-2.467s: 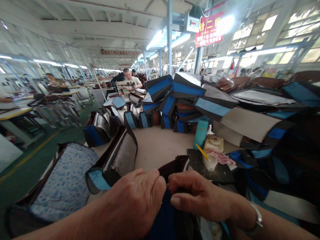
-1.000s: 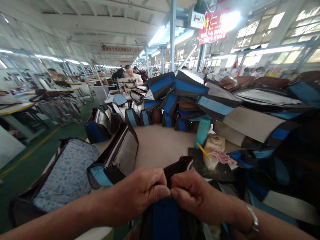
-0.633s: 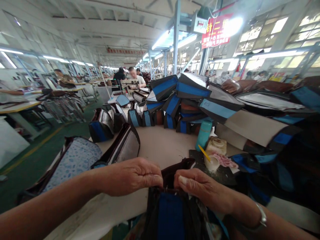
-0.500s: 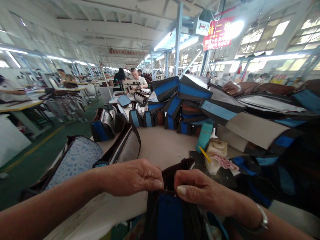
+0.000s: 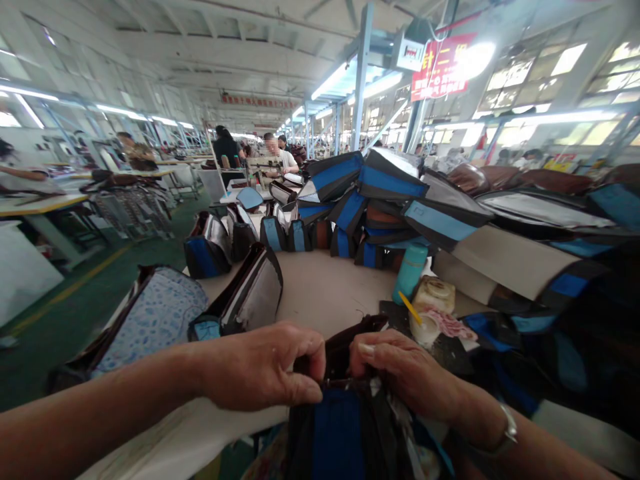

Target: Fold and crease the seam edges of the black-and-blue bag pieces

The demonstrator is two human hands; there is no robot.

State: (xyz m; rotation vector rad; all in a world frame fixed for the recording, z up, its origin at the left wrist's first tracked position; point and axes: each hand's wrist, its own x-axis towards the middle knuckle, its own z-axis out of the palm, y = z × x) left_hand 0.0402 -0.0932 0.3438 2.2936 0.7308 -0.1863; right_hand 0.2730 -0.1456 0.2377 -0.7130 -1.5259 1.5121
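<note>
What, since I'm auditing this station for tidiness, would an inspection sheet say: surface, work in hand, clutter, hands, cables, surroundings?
Surface: pale tabletop, with striped pieces standing along its far side.
Work in hand: dark blue-striped piece, between the hands; lower end out of frame.
Clutter: heaped pieces at far right; nearer, a teal bottle, white container with yellow stick, pink cloth beside it.
Hands: left hand and right hand at the piece's upper edge; grip partly hidden.
Cables: pale cable beside the overhead box; on the tabletop, nothing seen.
Surroundings: other people at tables, strip lights, green floor.
</note>
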